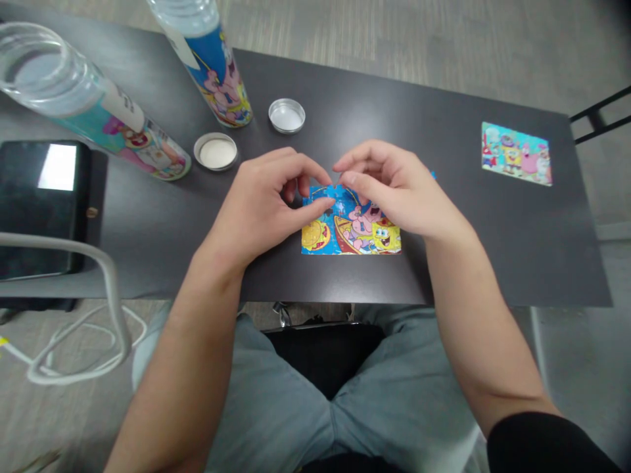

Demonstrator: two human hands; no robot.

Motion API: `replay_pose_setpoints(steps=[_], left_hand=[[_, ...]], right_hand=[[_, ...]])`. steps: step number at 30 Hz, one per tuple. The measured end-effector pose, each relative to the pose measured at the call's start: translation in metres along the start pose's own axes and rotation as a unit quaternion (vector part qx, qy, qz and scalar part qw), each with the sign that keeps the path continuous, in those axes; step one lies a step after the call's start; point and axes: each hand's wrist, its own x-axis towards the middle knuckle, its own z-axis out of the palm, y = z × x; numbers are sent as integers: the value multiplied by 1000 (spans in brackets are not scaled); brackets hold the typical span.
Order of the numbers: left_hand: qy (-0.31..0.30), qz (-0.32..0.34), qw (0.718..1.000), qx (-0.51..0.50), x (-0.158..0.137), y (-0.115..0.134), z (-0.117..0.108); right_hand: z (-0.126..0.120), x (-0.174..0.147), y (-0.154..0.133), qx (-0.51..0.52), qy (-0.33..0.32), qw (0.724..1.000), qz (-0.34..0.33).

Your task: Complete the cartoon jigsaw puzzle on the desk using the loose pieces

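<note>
- Puzzle (352, 230) lies flat on the dark table (493, 243), near the near edge and about mid-table, its cartoon picture facing up.
- Left hand (269, 197) rests on the puzzle's left far corner, fingers curled, thumb and forefinger pinched together at the top edge.
- Right hand (394, 190) comes in from the right, fingers bent, thumb and forefinger pinched at the same top edge, tips almost meeting the left hand's.
- Whether a loose piece sits between those fingertips, I cannot tell; they cover the spot.
- Second puzzle (516, 153), finished, sits well apart at the far right of the table.
- Two clear tubes with cartoon labels: one tube lying (89, 105) at far left, one standing tube (210, 56) just right of it.
- Two round lids sit beyond the hands: white lid (215, 151) near the lying tube, silver lid (286, 115) beside the standing one.
- Black tablet (42, 203) lies at the left edge, with a white cable (73, 355) below on the floor.
</note>
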Motion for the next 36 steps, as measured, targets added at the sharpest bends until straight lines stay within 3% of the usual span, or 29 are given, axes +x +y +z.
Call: replay_pose_setpoints(steps=[5, 25, 33, 36], left_hand=[[1, 3, 1000, 4, 0, -3, 0], [-1, -18, 999, -30, -2, 4, -2], [-10, -32, 999, -41, -1, 4, -4], [25, -64, 997, -25, -1, 2, -8]], right_hand=[[0, 1, 2, 29, -26, 999, -9], [3, 0, 3, 42, -12, 999, -28], [3, 0, 3, 48, -18, 999, -2], [4, -2, 0, 15, -19, 1000, -7]])
